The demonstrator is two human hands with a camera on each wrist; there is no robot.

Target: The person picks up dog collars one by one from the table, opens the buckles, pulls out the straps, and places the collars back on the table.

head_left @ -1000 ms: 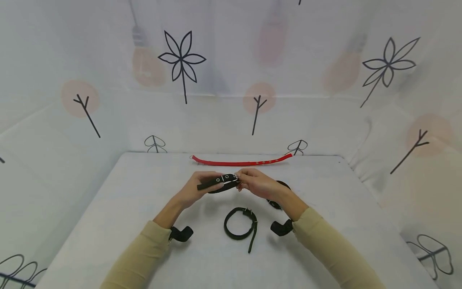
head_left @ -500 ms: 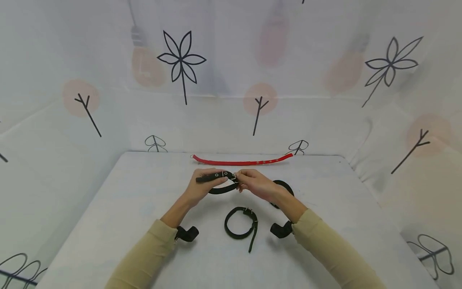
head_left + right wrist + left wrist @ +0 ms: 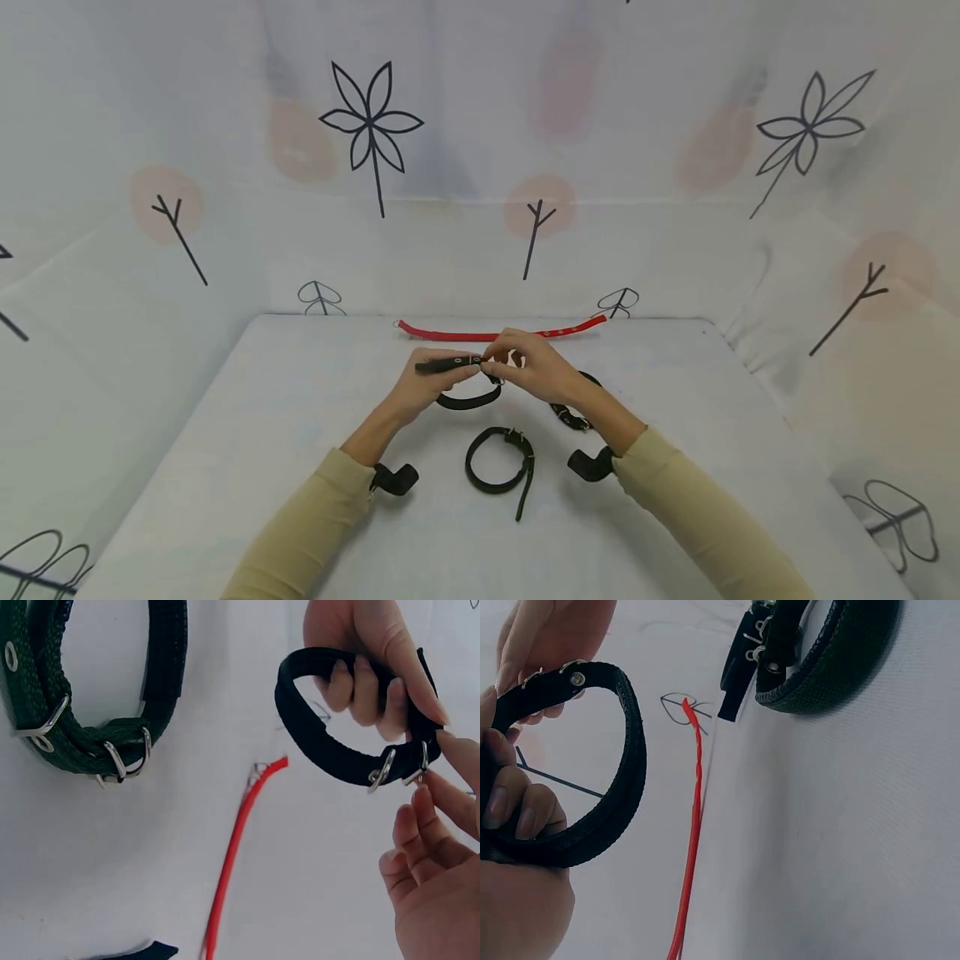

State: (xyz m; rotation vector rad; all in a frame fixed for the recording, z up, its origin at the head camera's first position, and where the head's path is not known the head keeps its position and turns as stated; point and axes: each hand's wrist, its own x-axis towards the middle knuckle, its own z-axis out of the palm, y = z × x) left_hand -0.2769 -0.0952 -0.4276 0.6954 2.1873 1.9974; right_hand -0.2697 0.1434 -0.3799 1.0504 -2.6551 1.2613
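Observation:
Both hands hold a black buckle collar point(image 3: 468, 403), bent into a loop above the table. My left hand point(image 3: 423, 385) grips the strap by its free end, thumb on top; fingers curl inside the loop in the left wrist view. At the metal buckle point(image 3: 415, 776), my right hand point(image 3: 538, 367) pinches the strap between thumb and index finger, its other fingers bent. A metal ring point(image 3: 381, 771) and an eyelet point(image 3: 577, 679) show beside the buckle. The strap's tail runs back over my left hand.
A dark green collar point(image 3: 492, 488) lies looped on the table point(image 3: 420, 550) near the middle. Another dark collar point(image 3: 570, 419) is partly hidden under the right forearm. A red collar point(image 3: 450, 337) stretches along the back edge, before a patterned white backdrop point(image 3: 450, 258).
My right hand has risen slightly and shifted its fingertips onto the strap beside the buckle. The collar's loop has tilted and hangs a little lower, while the other collars stay put.

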